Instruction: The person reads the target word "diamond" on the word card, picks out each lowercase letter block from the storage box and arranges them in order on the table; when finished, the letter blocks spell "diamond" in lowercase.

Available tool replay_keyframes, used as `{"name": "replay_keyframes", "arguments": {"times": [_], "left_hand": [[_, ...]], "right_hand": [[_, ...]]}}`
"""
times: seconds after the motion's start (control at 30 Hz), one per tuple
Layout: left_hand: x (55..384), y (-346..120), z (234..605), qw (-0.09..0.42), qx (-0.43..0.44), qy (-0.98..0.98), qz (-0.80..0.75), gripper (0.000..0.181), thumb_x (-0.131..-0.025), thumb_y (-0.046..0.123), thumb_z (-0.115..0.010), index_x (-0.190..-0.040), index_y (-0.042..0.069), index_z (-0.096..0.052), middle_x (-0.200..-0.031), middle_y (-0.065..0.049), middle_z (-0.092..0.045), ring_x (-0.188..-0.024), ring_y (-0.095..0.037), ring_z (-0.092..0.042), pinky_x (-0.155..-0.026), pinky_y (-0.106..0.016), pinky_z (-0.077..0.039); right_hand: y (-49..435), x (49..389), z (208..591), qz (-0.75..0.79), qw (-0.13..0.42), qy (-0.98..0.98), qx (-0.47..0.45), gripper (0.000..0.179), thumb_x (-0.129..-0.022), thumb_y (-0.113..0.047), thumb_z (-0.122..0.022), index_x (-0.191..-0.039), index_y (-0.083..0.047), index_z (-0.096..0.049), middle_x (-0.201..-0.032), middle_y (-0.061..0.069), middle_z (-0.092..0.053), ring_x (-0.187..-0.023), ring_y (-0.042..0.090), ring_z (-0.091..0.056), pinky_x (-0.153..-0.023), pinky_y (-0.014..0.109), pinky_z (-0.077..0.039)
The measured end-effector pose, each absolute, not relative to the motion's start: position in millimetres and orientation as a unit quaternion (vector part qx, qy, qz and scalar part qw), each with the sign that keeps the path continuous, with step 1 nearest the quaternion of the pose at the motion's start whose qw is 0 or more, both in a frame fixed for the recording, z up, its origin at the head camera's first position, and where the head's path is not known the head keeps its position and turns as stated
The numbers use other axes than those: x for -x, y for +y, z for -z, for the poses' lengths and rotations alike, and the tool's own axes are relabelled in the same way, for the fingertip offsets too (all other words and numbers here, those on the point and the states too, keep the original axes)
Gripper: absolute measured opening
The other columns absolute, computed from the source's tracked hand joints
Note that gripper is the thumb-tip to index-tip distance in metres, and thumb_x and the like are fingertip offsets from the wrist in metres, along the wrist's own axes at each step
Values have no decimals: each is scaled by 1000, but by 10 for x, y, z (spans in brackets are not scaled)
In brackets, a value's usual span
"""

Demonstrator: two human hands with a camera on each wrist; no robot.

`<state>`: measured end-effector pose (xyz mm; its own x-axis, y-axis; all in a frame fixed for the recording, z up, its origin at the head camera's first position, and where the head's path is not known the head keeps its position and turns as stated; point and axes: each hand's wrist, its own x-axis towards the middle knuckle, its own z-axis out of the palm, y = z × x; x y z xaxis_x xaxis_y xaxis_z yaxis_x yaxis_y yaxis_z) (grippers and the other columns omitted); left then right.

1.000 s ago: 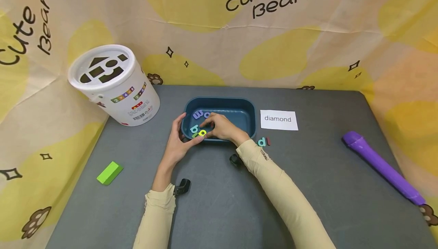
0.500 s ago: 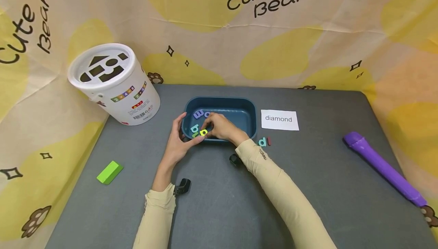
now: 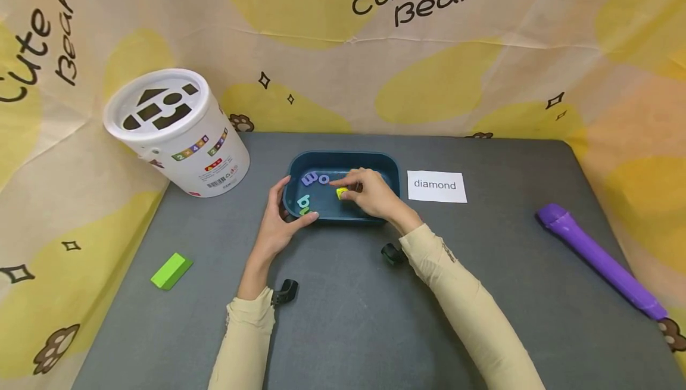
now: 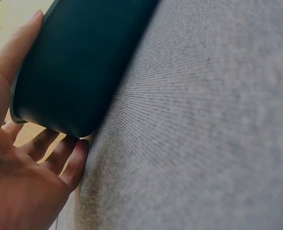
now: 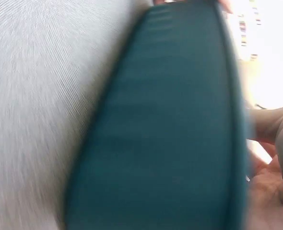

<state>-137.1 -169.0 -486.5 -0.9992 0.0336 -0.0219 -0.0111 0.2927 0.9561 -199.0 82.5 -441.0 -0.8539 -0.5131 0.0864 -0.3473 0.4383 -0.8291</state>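
A dark teal rectangular tray (image 3: 370, 158) lies on the grey table. My left hand (image 3: 276, 229) grips its left end, thumb on the front rim and fingers around the left side. The left wrist view shows that thumb (image 4: 19, 45) along the rim. Above the tray, my right hand (image 3: 375, 195) pinches a small yellow letter (image 3: 341, 192) between thumb and fingers. Inside the tray lie a purple m (image 3: 309, 178), a purple o (image 3: 324, 179), a teal b (image 3: 303, 200) and a partly hidden green letter (image 3: 304, 211). The right wrist view is mostly the tray's blurred wall (image 5: 160, 120).
A white card (image 3: 436, 186) reading "diamond" lies right of the tray. A white bucket (image 3: 182, 134) with shaped holes in its lid stands at back left. A green block (image 3: 171, 271) is at left, and a purple stick (image 3: 600, 262) at right.
My right hand has lifted the yellow letter from the tray's front left and moved right and back with it. The teal d and red letter are now hidden behind my right arm.
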Motion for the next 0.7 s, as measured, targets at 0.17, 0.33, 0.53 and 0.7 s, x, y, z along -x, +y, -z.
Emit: {"name": "replay_keyframes", "arguments": {"times": [0.17,0.33,0.53,0.7], "left_hand": [[1379,-1688,4886,18,-4,803,-596,100,-87,20,-88,-166,28,-26,-176,-7,-24,-161,-30,-26,-124,-65,-26],[1377,-1702,4885,16,-3,803,-595,100,-88,20,-89,-166,29,-27,-176,-5,-23,-162,-28,-23,-125,-65,-25],[1381,-1708,4893,17,-1,807,-591,99,-88,22,-88,-166,29,-27,-176,-4,-23,-163,-28,-22,-125,-65,-24],[1375,-1703,4895,16,0,806,-592,100,-88,21,-88,-166,30,-26,-176,-3,-23,-163,-28,-21,-125,-65,-25]], "right_hand": [[1146,1855,4225,479,50,846,230,16,-97,-7,-78,-112,-8,-81,-100,6,-74,-86,19,-65,-82,31,-55],[1499,1747,4138,520,33,833,185,18,-95,-6,-79,-112,-6,-74,-97,10,-74,-87,25,-76,-82,30,-61],[1890,1651,4177,465,-21,865,186,24,-96,-7,-79,-119,-11,-81,-105,7,-75,-91,17,-68,-85,26,-53],[2139,1603,4276,419,-31,898,131,13,-91,-7,-84,-103,-10,-82,-94,7,-80,-81,11,-64,-75,25,-47]]}}
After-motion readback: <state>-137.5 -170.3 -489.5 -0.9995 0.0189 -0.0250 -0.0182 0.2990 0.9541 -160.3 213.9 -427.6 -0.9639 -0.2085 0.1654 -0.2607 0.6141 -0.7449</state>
